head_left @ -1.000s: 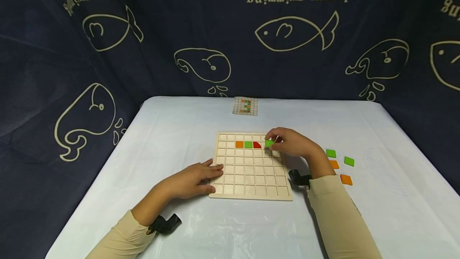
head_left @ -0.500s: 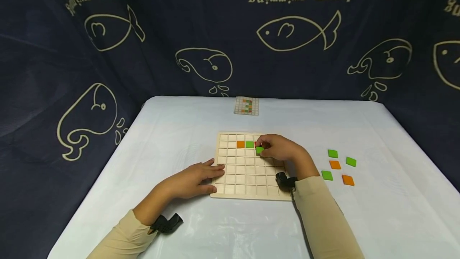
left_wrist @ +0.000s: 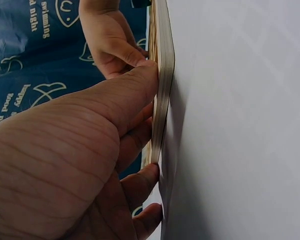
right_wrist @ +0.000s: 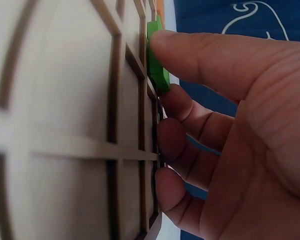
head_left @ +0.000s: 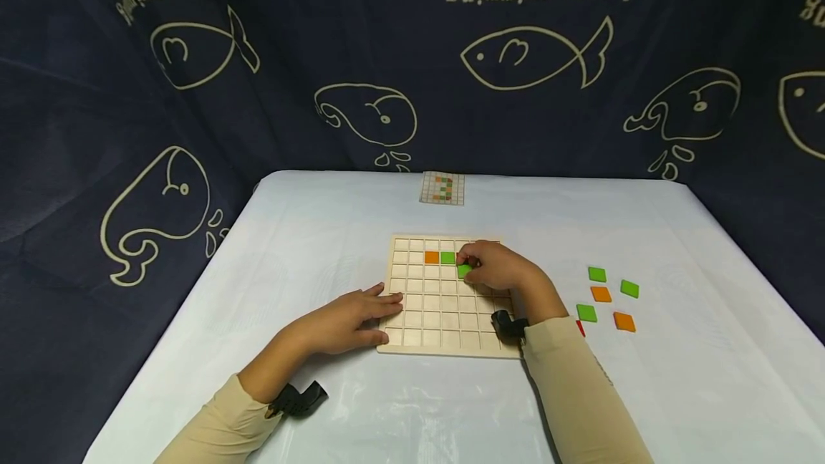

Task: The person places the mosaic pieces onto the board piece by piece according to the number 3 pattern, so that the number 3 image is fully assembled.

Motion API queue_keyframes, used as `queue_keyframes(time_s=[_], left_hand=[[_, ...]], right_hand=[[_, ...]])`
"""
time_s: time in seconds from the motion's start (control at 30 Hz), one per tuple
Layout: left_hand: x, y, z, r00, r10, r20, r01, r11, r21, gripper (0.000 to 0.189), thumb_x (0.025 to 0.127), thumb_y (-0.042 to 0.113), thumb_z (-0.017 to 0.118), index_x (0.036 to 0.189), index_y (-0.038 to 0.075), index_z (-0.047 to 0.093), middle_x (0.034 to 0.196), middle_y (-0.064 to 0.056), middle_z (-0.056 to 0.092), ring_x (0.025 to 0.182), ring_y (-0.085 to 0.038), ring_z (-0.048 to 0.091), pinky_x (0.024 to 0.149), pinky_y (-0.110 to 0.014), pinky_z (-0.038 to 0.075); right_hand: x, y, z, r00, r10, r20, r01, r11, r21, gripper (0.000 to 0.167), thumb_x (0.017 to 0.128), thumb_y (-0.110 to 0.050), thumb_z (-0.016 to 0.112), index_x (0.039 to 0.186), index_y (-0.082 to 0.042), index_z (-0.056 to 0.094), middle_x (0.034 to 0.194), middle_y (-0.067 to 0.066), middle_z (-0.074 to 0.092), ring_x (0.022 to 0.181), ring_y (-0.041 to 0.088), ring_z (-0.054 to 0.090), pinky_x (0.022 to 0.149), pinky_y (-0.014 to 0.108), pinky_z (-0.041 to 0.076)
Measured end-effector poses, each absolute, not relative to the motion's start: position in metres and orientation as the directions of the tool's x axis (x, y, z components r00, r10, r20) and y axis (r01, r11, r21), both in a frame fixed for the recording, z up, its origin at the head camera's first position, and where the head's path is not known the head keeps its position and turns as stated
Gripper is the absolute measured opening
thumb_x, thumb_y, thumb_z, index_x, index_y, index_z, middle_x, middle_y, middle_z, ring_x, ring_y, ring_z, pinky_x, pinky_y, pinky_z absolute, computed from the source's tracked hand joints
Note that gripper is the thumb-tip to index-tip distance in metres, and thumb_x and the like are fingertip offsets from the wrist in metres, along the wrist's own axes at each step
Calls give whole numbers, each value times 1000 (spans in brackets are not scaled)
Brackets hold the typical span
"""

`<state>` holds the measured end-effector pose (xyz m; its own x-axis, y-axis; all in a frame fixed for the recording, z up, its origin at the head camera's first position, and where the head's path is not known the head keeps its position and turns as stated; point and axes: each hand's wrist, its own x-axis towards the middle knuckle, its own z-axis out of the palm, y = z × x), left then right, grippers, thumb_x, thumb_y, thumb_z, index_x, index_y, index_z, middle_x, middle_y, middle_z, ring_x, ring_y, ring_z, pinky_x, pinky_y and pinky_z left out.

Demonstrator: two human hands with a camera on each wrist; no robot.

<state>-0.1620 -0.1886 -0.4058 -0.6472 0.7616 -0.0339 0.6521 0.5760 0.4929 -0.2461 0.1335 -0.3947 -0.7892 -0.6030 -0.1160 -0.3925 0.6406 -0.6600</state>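
A wooden grid board (head_left: 422,303) lies on the white table. In its second row sit an orange square tile (head_left: 432,258) and a green square tile (head_left: 447,258); a red tile beside them is mostly covered by my right hand (head_left: 496,266). That hand pinches another green square tile (head_left: 464,272) between thumb and fingers, one row lower. In the right wrist view the pinched tile (right_wrist: 159,60) stands tilted against the grid's ridges. My left hand (head_left: 348,322) rests on the board's left edge, its fingers (left_wrist: 140,182) along the rim.
Right of the board lie loose green tiles (head_left: 596,275) and orange tiles (head_left: 624,321). A red piece (head_left: 581,328) peeks out by the right sleeve. A card with a coloured grid pattern (head_left: 442,188) lies at the back, before a dark printed cloth (head_left: 387,20).
My right hand has moved left and slightly down over the board with the green tile, from right of the red tile to just below it. My left hand stays put.
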Motion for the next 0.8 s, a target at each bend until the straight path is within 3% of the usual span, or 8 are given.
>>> queue_keyframes(time_s=[0.4,0.8], left_hand=[[-161,-191,-408,-645,764,-29,653,570,500,55,96,26,67,143,3,53,152,-9,44,144,-41,27,112,-59,26],[-161,-190,-406,-641,767,-17,660,562,499,55,95,25,68,143,3,53,152,-9,44,144,-40,27,113,-57,26]], right_hand=[[-244,133,-396,-803,-580,-137,-368,663,-652,22,95,-4,64,117,-3,62,110,8,61,94,22,53,86,41,46],[-243,132,-394,-818,-560,-132,-356,672,-649,16,93,-3,65,109,-4,63,100,6,58,86,22,49,79,39,44]])
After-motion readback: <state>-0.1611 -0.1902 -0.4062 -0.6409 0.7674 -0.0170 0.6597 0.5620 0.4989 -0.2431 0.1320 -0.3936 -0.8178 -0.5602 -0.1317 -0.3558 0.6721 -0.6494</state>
